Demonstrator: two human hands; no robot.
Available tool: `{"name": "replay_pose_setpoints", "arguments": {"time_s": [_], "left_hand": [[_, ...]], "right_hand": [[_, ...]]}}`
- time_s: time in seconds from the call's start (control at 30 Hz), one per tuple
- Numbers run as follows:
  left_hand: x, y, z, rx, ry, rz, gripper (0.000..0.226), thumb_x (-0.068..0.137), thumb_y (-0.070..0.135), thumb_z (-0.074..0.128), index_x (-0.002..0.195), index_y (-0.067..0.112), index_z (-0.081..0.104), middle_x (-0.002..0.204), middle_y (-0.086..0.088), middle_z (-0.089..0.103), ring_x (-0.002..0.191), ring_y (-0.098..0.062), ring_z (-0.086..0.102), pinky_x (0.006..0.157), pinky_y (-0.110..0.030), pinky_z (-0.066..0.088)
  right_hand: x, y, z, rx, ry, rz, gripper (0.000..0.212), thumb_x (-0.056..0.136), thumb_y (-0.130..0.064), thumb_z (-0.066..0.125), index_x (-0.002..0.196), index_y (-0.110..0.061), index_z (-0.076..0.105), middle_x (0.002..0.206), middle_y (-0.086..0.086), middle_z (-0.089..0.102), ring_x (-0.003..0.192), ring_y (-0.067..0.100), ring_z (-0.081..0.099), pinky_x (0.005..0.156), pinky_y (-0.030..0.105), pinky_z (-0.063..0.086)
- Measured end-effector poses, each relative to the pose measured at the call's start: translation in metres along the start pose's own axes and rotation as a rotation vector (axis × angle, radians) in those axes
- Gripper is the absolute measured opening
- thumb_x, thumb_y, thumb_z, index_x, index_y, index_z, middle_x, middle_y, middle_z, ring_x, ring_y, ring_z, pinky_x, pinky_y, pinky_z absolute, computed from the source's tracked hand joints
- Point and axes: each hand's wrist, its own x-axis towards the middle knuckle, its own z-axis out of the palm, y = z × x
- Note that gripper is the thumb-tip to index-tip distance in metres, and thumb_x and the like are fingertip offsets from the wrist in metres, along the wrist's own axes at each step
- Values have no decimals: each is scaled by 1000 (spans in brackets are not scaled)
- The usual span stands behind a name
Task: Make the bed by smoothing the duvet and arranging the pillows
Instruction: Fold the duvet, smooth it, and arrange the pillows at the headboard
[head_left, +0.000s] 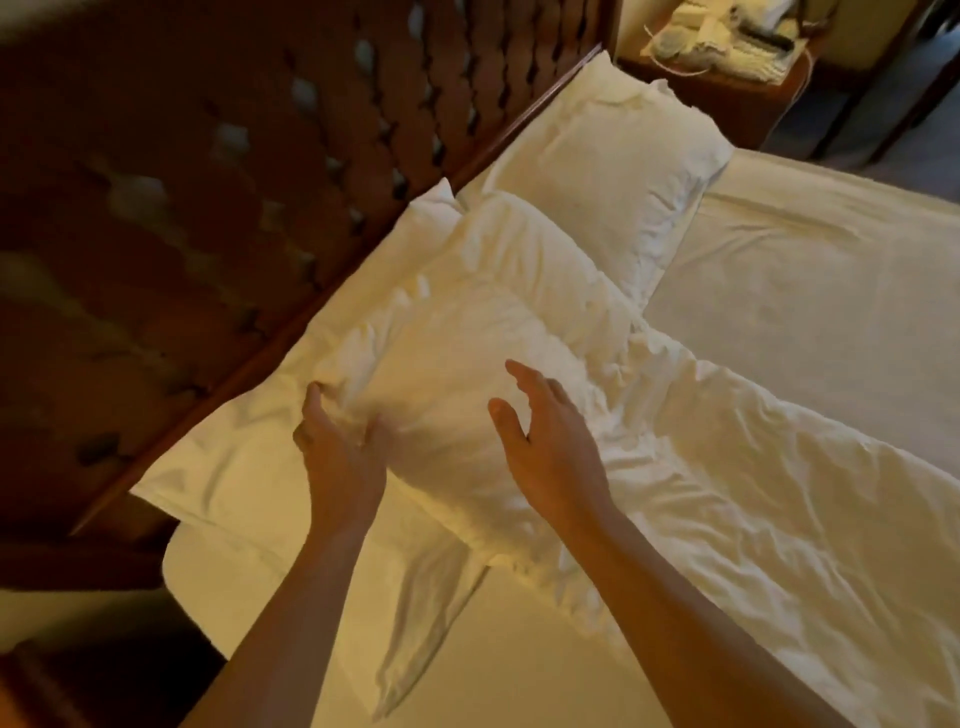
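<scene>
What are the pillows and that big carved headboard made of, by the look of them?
The near pillow and the far pillow look cased in matte white woven cloth, likely cotton: it creases finely and bunches under the left hand. The filling cannot be seen. The headboard looks like dark, reddish, polished wood, with carved lattice openings and a slight sheen.

Head view — down over bed (779, 312)

Bed (810, 291), two pillows (613, 171), rumpled duvet (779, 493), poss. sheet

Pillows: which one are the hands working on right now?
The near pillow, gripped by the left hand; the far pillow by the nightstand lies untouched.
</scene>
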Motion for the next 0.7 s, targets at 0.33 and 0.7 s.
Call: {"name": "replay_pose_setpoints", "arguments": {"time_s": [0.33, 0.7], "left_hand": [[98, -26, -19, -241, 33, -126, 34, 93, 26, 66, 121, 10, 56, 105, -1, 59, 91, -19, 55, 70, -20, 36], [128, -19, -26, -47, -21, 188, 36, 92, 36, 49, 127, 30, 53, 128, 2, 53, 112, -17, 49, 86, -38, 49]], "right_hand": [[89, -39, 97, -338, -143, 47, 71, 96, -62, 42, 155, -36, 13, 167, -4, 8, 152, 26, 9, 121, 47, 21], [155, -59, 94, -443, 138, -215, 54, 99, -20, 49, 150, -28, 37, 160, 1, 30, 146, 25, 27, 114, 48, 32]]}}
